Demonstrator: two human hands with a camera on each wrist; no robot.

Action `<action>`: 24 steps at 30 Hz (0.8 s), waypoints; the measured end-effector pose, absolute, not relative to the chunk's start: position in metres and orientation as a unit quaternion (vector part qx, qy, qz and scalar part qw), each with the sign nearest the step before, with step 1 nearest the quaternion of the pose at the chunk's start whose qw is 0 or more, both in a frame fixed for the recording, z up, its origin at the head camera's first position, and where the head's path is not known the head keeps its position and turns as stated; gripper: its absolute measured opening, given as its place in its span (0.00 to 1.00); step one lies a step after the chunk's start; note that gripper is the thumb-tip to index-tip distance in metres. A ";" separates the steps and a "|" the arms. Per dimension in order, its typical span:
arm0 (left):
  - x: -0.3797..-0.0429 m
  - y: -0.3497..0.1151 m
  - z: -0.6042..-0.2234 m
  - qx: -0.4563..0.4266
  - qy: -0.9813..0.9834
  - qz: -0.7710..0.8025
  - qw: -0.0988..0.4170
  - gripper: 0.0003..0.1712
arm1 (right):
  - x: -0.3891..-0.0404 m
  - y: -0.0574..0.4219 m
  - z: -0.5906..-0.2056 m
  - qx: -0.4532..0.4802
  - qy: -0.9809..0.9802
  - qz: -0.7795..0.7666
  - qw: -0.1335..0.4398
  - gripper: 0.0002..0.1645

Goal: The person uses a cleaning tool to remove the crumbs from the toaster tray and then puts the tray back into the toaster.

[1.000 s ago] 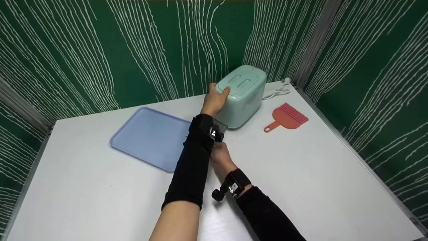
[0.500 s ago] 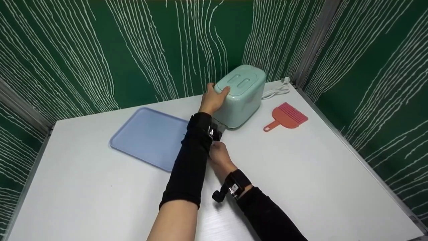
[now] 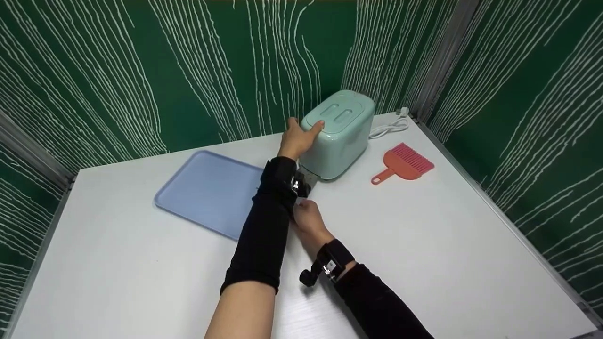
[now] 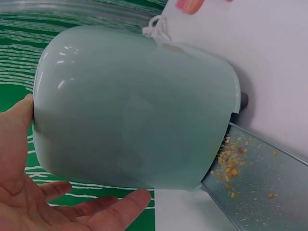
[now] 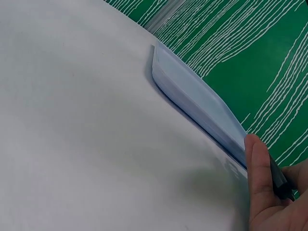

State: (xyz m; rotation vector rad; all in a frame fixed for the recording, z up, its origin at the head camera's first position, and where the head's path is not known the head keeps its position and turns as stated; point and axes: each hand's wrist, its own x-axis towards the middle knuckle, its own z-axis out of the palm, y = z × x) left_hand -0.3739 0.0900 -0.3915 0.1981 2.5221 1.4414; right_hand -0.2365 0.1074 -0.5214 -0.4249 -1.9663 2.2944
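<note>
I hold the toaster [image 3: 346,146] with the left hand [image 3: 297,139] near the table's [image 3: 424,254] back edge, pinching its crumb tray [image 4: 279,178] with the right hand [image 3: 311,219]; only my left-wrist view shows crumbs [image 4: 231,172]

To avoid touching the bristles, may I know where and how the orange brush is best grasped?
Probably by the slim handle, coming from the near left: the brush lies flat, handle pointing that way, bristles toward the far right.

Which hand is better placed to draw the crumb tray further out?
Probably the right hand: it seems to pinch the outer end of the crumb tray, while the left hand rests against the toaster.
</note>
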 end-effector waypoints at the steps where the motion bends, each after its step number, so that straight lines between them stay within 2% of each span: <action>1: -0.373 0.090 -0.391 0.069 0.860 0.493 0.113 0.53 | -0.236 0.108 -0.521 -0.141 -0.654 0.742 0.044 0.22; 10: -0.373 0.084 -0.391 0.074 0.862 0.486 0.124 0.53 | -0.234 0.106 -0.519 -0.158 -0.669 0.726 0.020 0.21; 18: -0.376 0.079 -0.394 0.088 0.866 0.482 0.106 0.52 | -0.232 0.102 -0.520 -0.164 -0.600 0.783 -0.006 0.20; 24: -0.375 0.072 -0.397 0.081 0.869 0.475 0.112 0.54 | -0.229 0.103 -0.517 -0.154 -0.614 0.774 -0.022 0.21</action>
